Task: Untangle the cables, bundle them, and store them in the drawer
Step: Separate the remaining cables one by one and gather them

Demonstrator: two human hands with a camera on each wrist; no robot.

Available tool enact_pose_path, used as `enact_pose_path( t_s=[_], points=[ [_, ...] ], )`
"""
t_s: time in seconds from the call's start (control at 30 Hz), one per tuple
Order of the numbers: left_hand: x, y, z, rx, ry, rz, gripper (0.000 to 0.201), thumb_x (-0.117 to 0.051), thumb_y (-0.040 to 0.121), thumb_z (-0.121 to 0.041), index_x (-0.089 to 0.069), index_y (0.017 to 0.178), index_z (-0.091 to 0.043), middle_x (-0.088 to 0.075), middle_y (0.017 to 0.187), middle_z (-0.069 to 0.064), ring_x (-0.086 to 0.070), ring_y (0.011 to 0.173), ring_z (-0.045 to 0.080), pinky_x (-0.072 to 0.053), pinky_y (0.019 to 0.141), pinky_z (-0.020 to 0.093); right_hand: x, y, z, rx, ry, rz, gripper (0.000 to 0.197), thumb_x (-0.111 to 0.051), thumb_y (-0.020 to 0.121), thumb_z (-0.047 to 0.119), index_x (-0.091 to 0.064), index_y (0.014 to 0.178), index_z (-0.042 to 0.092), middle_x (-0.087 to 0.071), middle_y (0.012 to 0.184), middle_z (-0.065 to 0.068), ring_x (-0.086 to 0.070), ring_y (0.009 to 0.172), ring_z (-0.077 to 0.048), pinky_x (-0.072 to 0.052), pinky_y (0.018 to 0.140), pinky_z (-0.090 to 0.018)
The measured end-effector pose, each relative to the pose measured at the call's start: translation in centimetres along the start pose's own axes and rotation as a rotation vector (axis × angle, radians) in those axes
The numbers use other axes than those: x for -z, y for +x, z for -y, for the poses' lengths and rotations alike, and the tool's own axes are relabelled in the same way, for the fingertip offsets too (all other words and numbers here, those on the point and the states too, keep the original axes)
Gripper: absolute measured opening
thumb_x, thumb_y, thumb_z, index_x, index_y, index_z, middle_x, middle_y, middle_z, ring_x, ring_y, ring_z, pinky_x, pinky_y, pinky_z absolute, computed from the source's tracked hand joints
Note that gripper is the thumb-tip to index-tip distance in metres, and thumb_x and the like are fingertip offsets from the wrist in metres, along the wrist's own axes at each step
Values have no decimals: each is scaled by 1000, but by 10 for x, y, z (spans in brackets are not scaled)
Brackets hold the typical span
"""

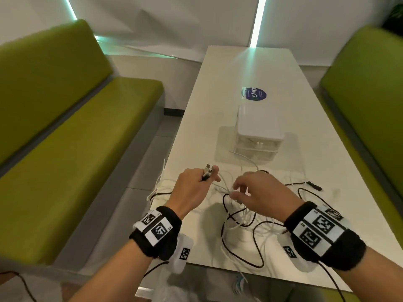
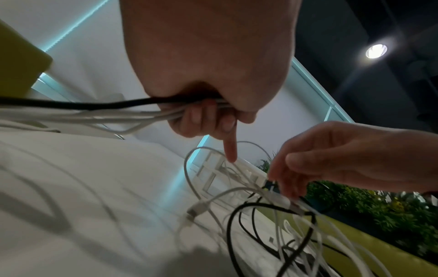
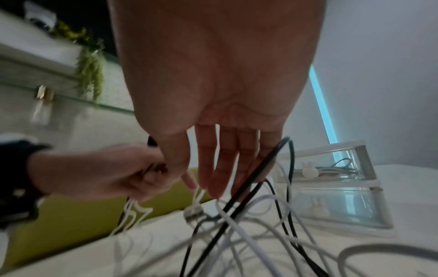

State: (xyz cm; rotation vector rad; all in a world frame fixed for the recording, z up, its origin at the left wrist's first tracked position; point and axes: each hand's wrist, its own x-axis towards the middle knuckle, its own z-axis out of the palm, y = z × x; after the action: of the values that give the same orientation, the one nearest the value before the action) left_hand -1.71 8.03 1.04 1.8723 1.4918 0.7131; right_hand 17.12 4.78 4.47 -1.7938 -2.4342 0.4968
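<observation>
A tangle of black and white cables (image 1: pixel 246 225) lies on the white table (image 1: pixel 250 68) in front of me. My left hand (image 1: pixel 209 177) grips a bunch of black and white cable ends (image 2: pixel 132 110), their metal plugs (image 1: pixel 208 170) sticking up past the fingers, with the index finger (image 2: pixel 231 150) stretched out. My right hand (image 1: pixel 236 192) hangs over the tangle. Its thumb and forefinger pinch a white cable (image 3: pixel 199 194), the other fingers (image 3: pixel 246 165) straight. A small clear two-drawer unit (image 1: pixel 259 131) stands just beyond, both drawers pushed in.
Green benches (image 1: pixel 76 127) run along both sides of the table. A round blue sticker (image 1: pixel 254 94) lies behind the drawer unit. Cables hang over the table's left edge (image 1: pixel 160 182). A black plug (image 1: pixel 314 185) lies at the right. The upper drawer (image 3: pixel 331 168) holds some cable.
</observation>
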Motion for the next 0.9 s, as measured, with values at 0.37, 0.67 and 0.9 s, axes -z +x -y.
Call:
enact_pose_path(
  t_s=[0.37,0.67,0.9],
  points=[
    [-13,0,6,-198,12,57,42,-54,93,-5,-65,122,-33,-72,109,-13,-62,106,3,-45,92,16,-6,0,1,-37,71,-107,11,-54,91,30,-57,100,26,-60,93,8,-53,79,-13,-45,71,-29],
    [-8,-1,2,-370,273,-20,14,-68,85,-13,-70,95,-23,-51,75,-7,-52,66,18,-43,60,31,-1,-3,7,22,257,-312,13,-60,92,26,-69,101,26,-58,86,13,-49,72,-2,-38,68,-19],
    [-1,-4,-4,-418,175,-107,22,-82,74,-23,-64,66,-14,-35,70,-7,-33,54,0,-28,49,9,-3,-7,19,7,481,-338,7,-65,89,25,-71,93,29,-65,75,8,-59,72,-8,-49,69,-27]
  ],
)
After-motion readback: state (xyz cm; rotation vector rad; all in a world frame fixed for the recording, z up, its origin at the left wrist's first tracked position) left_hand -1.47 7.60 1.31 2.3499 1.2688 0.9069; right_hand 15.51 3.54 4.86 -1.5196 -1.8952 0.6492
